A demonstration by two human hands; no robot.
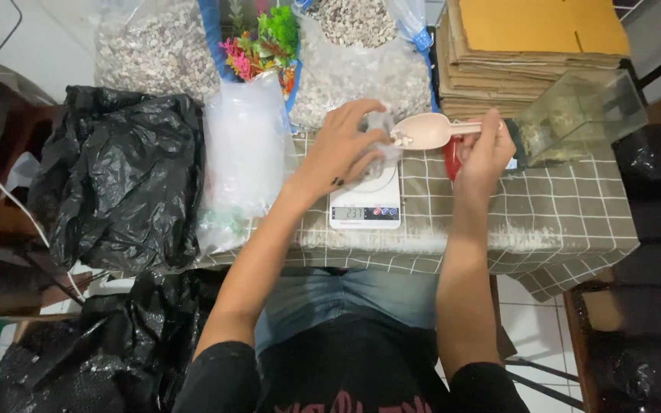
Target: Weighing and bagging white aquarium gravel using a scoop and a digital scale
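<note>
My left hand (343,147) grips the mouth of a small clear plastic bag (380,134) that stands on a white digital scale (365,203). My right hand (483,151) holds the handle of a pale pink plastic scoop (428,131). The scoop's bowl carries a few small pebbles and is tipped toward the bag's opening. The two hands are close together above the scale, on a table with a checked grey cloth (552,218).
Large clear bags of pebbles (365,69) and bright plastic plants (265,42) stand at the back. A stack of clear bags (242,149) and black plastic bags (120,176) lie at the left. Flat cardboard (529,46) and a small glass tank (579,115) are at the right.
</note>
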